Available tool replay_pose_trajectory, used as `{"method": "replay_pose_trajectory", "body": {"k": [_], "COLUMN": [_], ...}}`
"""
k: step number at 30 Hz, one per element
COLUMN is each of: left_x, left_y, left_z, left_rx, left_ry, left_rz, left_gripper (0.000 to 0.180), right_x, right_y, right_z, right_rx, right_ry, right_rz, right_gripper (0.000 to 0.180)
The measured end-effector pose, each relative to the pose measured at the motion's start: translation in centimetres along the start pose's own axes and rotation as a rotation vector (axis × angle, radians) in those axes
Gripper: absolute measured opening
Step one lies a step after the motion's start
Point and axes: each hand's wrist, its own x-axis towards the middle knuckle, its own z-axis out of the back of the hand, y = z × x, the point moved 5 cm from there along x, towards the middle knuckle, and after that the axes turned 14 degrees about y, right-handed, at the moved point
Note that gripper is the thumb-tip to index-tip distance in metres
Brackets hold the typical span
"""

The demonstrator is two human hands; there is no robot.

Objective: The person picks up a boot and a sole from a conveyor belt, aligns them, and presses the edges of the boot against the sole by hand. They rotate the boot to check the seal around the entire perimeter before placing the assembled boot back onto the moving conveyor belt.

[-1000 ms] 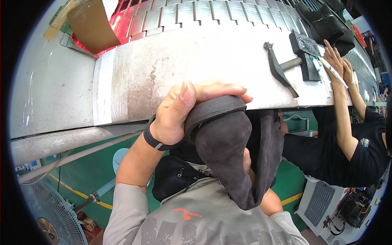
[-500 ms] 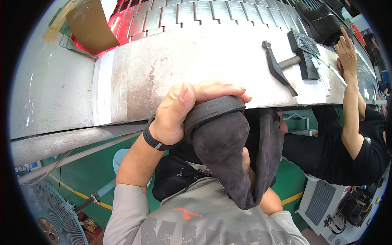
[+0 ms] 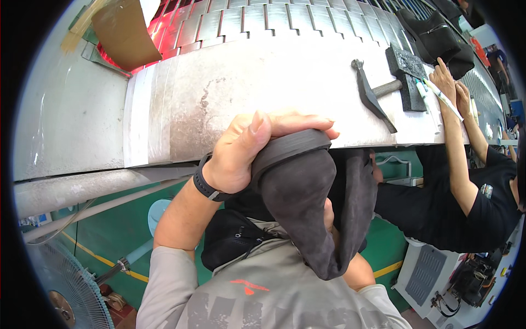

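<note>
Touching boot (image 3: 298,183) at sole (image 3: 290,149), ctr frame, w/ L hand (image 3: 239,151) loosely open; can't tell R hand (image 3: 329,215) grip, mostly hidden

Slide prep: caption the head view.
Left hand on thick black sole of a dark, suede-look boot by a white worktable.

From the dark boot (image 3: 298,183), passage is offered over the tabletop (image 3: 219,82) between 11 and 12 o'clock, beyond the left grip (image 3: 241,145), by which the sole (image 3: 293,149) is partly covered. At 1 o'clock the way is barred by a hammer (image 3: 368,94), its handle reaching toward a black block (image 3: 412,94). At 2 o'clock, room is taken up by a co-worker's hands (image 3: 446,85); farther off, past 10, by a brown sheet (image 3: 123,33).
</note>
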Motion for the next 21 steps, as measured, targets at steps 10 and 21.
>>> {"method": "replay_pose_trajectory", "body": {"k": [10,21], "left_x": [1.5,2.2], "left_y": [-0.1,0.3], "left_z": [-0.1,-0.2], "left_rx": [-0.068,-0.117], "left_ry": [-0.047,-0.046], "left_rz": [0.072,0.187], "left_gripper": [0.080,0.070], "right_x": [0.3,-0.2], "right_y": [3.3,1.6], "right_z": [-6.1,1.1], "right_rx": [-0.406,-0.296], "right_ry": [-0.399,-0.107], "right_rz": [-0.138,-0.201], "right_gripper": [0.058,0.078]}}
